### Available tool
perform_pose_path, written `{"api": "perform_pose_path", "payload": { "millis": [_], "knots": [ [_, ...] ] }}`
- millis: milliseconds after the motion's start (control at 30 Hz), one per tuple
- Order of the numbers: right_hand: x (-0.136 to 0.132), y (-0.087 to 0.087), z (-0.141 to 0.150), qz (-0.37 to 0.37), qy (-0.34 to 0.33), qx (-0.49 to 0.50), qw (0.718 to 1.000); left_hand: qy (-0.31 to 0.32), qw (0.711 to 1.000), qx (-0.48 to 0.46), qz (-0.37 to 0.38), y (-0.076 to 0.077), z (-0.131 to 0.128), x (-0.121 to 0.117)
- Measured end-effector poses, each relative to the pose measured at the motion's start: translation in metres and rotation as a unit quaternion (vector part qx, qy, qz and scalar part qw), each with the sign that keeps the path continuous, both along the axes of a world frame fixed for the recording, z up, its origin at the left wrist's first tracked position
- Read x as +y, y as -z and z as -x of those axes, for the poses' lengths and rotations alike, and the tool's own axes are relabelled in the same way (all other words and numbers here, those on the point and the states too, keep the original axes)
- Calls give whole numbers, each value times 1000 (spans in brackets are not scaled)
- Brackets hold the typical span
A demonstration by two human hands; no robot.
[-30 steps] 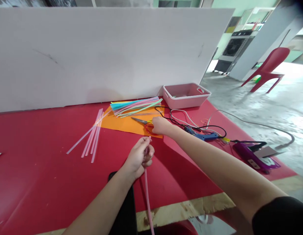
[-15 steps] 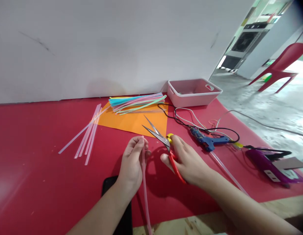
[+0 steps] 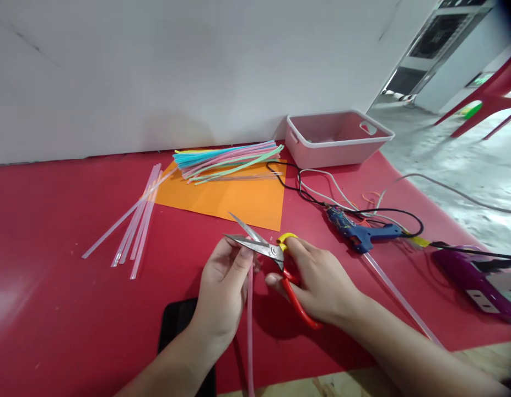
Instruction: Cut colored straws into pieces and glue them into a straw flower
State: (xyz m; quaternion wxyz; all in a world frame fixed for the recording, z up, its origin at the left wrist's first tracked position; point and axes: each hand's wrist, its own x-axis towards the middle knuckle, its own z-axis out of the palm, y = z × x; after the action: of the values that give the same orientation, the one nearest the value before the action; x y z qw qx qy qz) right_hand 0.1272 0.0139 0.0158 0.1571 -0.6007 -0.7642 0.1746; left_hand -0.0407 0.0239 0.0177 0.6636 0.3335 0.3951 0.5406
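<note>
My left hand (image 3: 222, 286) pinches the top end of a long pink straw (image 3: 250, 336) that hangs down toward the table's near edge. My right hand (image 3: 317, 278) grips red-and-yellow scissors (image 3: 275, 259), fingers through the handles. The blades are spread apart and point left, right at the straw's top end by my left fingertips. Both hands hover over the red table cover (image 3: 52, 309), just in front of an orange paper sheet (image 3: 234, 196).
A bundle of coloured straws (image 3: 226, 160) lies on the orange sheet, several clear sticks (image 3: 135, 220) to its left. A pink basket (image 3: 338, 138), a blue glue gun (image 3: 362, 231) with cables, a purple device (image 3: 474, 273) and a black phone (image 3: 176, 336) sit around.
My right hand picked up the scissors from the orange sheet, brought them back to the straw and spread the blades. The view has tilted down and closer.
</note>
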Motion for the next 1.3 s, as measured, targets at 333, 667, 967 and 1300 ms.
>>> {"api": "perform_pose_path", "payload": {
  "millis": [333, 667, 967, 1300],
  "knots": [
    [-2, 0, 5, 1, 6, -12, 1000, 0, 1000, 26, -3, 5, 0, -2],
    [-4, 3, 6, -4, -4, 8, 1000, 15, 998, -43, 50, 0, -3, -2],
    [-3, 0, 6, 27, -1, -10, 1000, 23, 997, -61, 40, -1, -4, -1],
    [-4, -2, 8, 81, 13, -37, 996, 42, 993, -95, 51, 1, -1, 1]
  ]
}}
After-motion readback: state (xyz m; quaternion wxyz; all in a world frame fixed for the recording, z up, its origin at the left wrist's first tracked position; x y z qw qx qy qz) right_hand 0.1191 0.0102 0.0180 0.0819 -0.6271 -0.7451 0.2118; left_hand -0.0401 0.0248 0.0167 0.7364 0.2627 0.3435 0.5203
